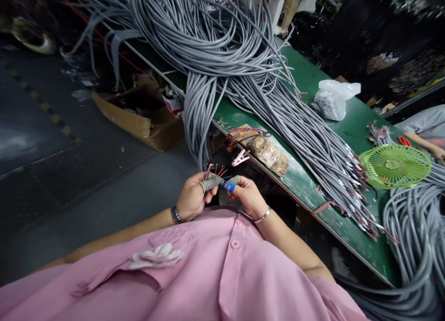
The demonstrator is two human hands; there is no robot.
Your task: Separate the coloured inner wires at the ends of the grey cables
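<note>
Green table (306, 71) at approx 1 o'clock from the hands, grey cables (205, 57) heaped there at 12! L hand (191, 197) grips tight; R hand (247, 198), at its 3, pinches narrow, contents can't tell. Coloured wires (209, 170) poke up, 12 o'clock, from L fingers!

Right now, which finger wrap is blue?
The thumb wrap on the right hand is blue; the other finger wraps look grey.

Thin multicoloured wires (207, 171), splayed between the fingers (229, 187)
</note>
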